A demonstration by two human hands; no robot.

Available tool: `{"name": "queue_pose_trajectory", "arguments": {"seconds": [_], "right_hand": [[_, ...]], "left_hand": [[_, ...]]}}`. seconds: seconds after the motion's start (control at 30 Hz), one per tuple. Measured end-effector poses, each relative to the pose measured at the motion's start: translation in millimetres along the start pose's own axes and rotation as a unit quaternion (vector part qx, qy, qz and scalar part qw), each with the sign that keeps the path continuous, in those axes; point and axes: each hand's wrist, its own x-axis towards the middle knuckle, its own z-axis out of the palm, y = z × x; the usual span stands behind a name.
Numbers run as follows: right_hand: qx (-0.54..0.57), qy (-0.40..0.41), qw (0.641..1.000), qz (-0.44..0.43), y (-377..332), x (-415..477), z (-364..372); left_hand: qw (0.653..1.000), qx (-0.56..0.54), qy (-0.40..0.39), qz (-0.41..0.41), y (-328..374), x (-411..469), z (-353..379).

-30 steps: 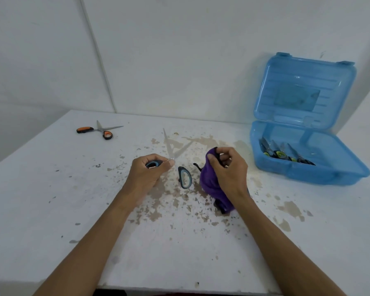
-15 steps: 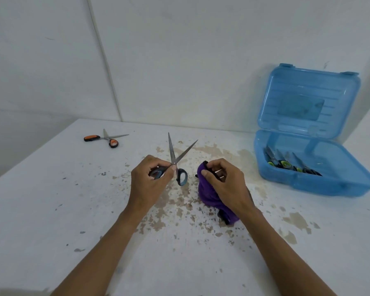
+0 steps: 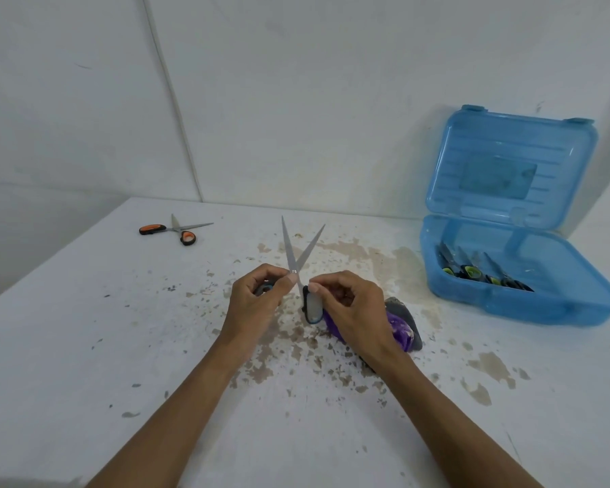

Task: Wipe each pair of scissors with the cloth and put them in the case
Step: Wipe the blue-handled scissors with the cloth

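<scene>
Blue-handled scissors (image 3: 298, 253) stand open over the middle of the table, blades pointing away from me in a V. My left hand (image 3: 257, 294) grips one handle loop. My right hand (image 3: 349, 308) pinches the other loop and also has the purple cloth (image 3: 398, 329) bunched under its palm. An open blue plastic case (image 3: 507, 294) sits at the right, lid up against the wall, with several scissors (image 3: 479, 269) lying inside. A pair of orange-handled scissors (image 3: 175, 230) lies at the far left of the table.
The white table (image 3: 85, 346) has a patch of flaked brown spots around my hands. White walls close the back and right sides. The table's left edge runs diagonally at the far left.
My right hand, still on the cloth, has reached over and taken the free handle loop. The scissors are raised more upright with blades spread.
</scene>
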Motion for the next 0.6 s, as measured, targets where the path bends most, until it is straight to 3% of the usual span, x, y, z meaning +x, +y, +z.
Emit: {"name": "queue_pose_trajectory", "arguments": {"seconds": [0.13,0.23,0.43,0.6], "right_hand": [[0.034,-0.024,0.999,0.026,0.4,-0.7,4.5],[0.034,-0.028,0.998,0.042,4.3,-0.4,6.6],[0.061,-0.008,0.996,0.062,3.5,8.1,-9.2],[0.063,0.042,0.993,0.086,6.2,22.7,-37.8]], "left_hand": [[0.999,-0.031,-0.021,-0.007,-0.6,-1.4,2.2],[0.996,-0.075,0.017,-0.045,-0.9,0.6,3.9],[0.954,-0.247,0.082,-0.152,-4.4,15.4,7.7],[0.974,-0.165,-0.028,-0.152,6.9,28.4,50.1]]}}
